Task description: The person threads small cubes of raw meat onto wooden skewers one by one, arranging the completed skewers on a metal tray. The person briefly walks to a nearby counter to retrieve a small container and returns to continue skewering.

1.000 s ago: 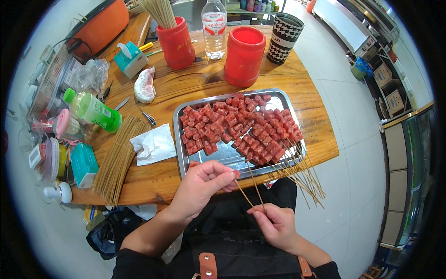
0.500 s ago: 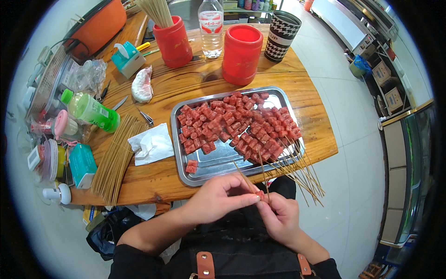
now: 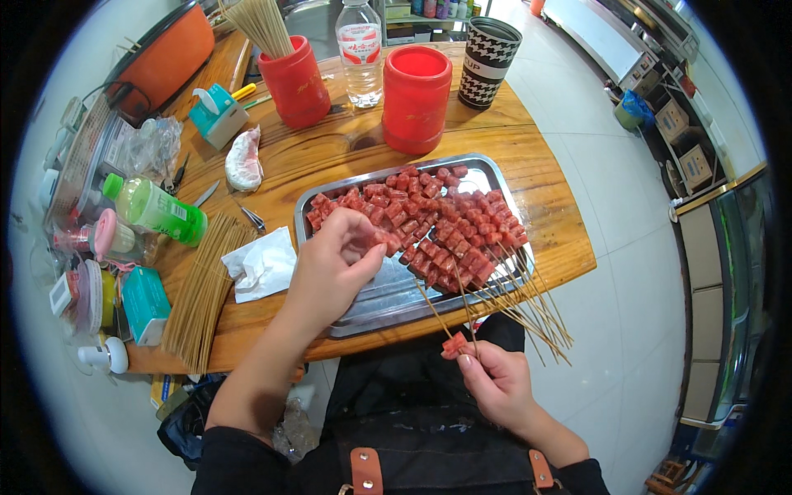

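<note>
My left hand (image 3: 337,260) reaches over the metal tray (image 3: 363,323), thumb and fingers curled about a red meat cube (image 3: 389,241) at the edge of the meat pile (image 3: 450,210). Its fingertips partly hide the cube. Below the tray's near edge, my right hand (image 3: 495,375) is closed on bamboo skewers (image 3: 434,310); two thin sticks point up from it. A meat piece (image 3: 453,345) is threaded on at my right fingertips. Several loaded skewers (image 3: 536,318) rest at the tray's right side, their bare ends sticking out past the table edge.
Left of the tray lie a white tissue (image 3: 262,264), a bundle of bare skewers (image 3: 198,301) and a green bottle (image 3: 157,210). Behind stand two red canisters (image 3: 417,103), a water bottle (image 3: 360,62) and a patterned cup (image 3: 488,66). A knife (image 3: 206,194) lies at left.
My left hand has left the skewer held in my right hand and moved up and left over the tray to the meat. My right hand stays low, holding the skewers.
</note>
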Motion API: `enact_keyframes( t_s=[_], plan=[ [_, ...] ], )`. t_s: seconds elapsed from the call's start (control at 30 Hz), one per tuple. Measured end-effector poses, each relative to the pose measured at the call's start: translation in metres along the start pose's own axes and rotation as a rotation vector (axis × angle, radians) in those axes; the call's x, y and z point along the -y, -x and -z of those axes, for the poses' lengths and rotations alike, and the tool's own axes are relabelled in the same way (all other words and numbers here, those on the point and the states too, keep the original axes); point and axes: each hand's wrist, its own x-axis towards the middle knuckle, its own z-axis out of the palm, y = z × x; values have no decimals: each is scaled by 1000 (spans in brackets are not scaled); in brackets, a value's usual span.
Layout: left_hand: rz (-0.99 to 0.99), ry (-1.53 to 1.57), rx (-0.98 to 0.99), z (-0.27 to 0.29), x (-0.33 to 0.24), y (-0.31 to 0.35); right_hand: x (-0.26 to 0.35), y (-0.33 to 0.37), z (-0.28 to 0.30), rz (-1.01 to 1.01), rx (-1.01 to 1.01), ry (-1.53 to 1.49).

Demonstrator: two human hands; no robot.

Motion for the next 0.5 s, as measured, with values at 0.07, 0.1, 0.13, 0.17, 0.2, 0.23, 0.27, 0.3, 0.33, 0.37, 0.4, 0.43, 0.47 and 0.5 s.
enact_keyframes(
  t_s=[0.07, 0.1, 0.13, 0.17, 0.2, 0.23, 0.27, 0.3, 0.33, 0.37, 0.4, 0.43, 0.47, 0.5],
  plan=[
    [274, 524, 58, -2, -3, 12, 2, -1, 0, 37, 8, 39],
    [334, 675, 85, -3, -4, 17, 2, -1, 0, 11, 26, 35],
    [384, 835, 115, -4, -5, 22, 3, -2, -1, 45, 17, 50],
    [426, 885, 100, -5, -5, 24, 4, -2, -2, 47, 17, 50],
    [418, 919, 99, -6, -5, 26, 4, -3, -2, 17, 24, 43],
    [425, 938, 82, -8, -5, 28, 5, -3, -2, 49, 24, 54],
    [432, 957, 65, -10, -5, 29, 5, -3, -2, 50, 30, 57],
    [425, 953, 61, -11, -5, 30, 6, -3, -2, 23, 41, 51],
    [417, 949, 57, -12, -6, 31, 6, -2, -1, 53, 36, 70],
    [402, 951, 57, -12, -7, 31, 6, -2, -1, 56, 37, 81],
    [392, 920, 57, -12, -8, 31, 7, -1, -1, 35, 41, 93],
    [375, 894, 59, -11, -9, 31, 7, -1, -1, 76, 36, 98],
    [359, 869, 63, -11, -10, 31, 8, 0, -1, 93, 34, 105],
    [359, 862, 75, -10, -11, 32, 8, 1, -1, 82, 38, 113]
  ],
)
